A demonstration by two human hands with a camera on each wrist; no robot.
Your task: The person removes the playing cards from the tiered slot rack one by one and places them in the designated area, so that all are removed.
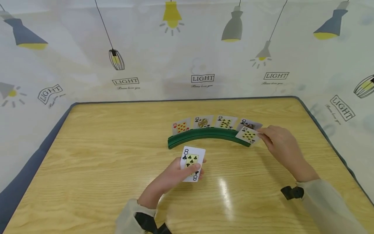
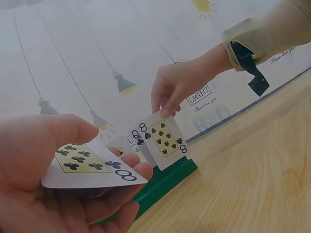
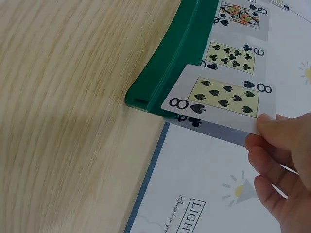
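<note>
My left hand (image 1: 172, 175) holds an eight of clubs playing card (image 1: 192, 159) face up, thumb across its face; whether more cards lie beneath, I cannot tell. At the right end of a curved green card holder (image 1: 201, 134), my right hand (image 1: 281, 148) pinches an eight of spades (image 3: 223, 97) by one edge. That card is tilted and overlaps the holder's end, partly covering a queen of clubs (image 1: 249, 124). Left of it stand a nine of clubs (image 1: 225, 122), a black queen (image 1: 203, 122) and a red number card (image 1: 181, 126), upright in the holder.
The wooden table (image 1: 102, 156) carries the holder near its middle. A pale curtain-like backdrop (image 1: 163, 58) printed with lamps rises behind and at both sides, with a dark border along the table edge. Black straps (image 1: 292, 192) sit on both sleeves.
</note>
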